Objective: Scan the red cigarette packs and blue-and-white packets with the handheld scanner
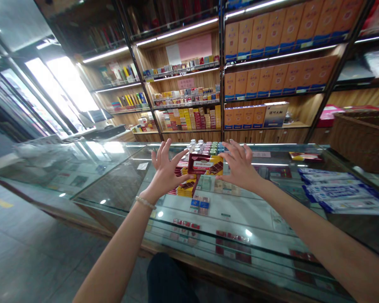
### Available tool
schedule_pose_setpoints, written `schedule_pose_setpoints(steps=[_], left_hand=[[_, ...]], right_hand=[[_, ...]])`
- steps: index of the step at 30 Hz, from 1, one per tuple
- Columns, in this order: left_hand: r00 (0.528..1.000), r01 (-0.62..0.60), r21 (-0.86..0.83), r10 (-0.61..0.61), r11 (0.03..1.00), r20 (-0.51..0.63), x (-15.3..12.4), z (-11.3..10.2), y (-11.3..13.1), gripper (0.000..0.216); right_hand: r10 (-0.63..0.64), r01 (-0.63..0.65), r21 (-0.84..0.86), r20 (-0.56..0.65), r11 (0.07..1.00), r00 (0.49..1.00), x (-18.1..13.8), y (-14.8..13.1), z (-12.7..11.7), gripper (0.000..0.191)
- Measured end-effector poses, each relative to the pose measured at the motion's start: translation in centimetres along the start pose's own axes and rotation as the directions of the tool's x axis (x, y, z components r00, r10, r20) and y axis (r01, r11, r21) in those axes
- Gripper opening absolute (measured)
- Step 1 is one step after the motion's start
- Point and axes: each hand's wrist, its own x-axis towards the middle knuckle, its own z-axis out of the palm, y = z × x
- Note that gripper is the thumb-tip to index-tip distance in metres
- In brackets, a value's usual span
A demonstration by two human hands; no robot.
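Observation:
A dark red and yellow packet with a picture of chocolate bars [205, 165] stands facing me over the glass counter, in front of a group of small bottles [210, 148]. My left hand [166, 166] is at its left end, fingers spread and thumb apart. At the opposite end, my right hand [240, 165] is also open, its fingertips close to the packet's edge; whether they touch it I cannot tell. Beneath and to the left lies a stack of similar red and yellow packets [185, 187], partly hidden by my left hand.
The glass display counter [120, 185] holds small boxes, including blue-banded packs [199, 204]. Blue and white packages [344, 191] lie at the right, near another red and yellow packet [306, 156]. Behind are shelves of small packs [189, 118] and orange boxes [265, 80]. A wicker basket [360, 139] stands far right.

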Motion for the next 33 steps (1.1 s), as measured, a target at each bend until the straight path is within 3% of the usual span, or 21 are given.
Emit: schedule_pose_setpoints(steps=[17,26,33], left_hand=[[0.993,0.054,-0.005,-0.053,0.999,0.107,-4.3,-1.6,-7.0,0.066],[0.921,0.218,-0.015,-0.201,0.976,0.334,-6.5,0.4,-9.2,0.068],[0.888,0.235,-0.033,-0.201,0.971,0.414,-7.3,1.9,-10.1,0.065]], right_hand=[[-0.024,0.021,0.036,0.093,0.999,0.995,0.9,-6.8,3.8,0.071],[-0.038,0.029,0.057,0.167,0.998,0.985,-0.7,-8.3,6.6,0.065],[-0.040,0.031,0.046,0.197,0.998,0.980,-1.5,-8.6,7.9,0.068]])
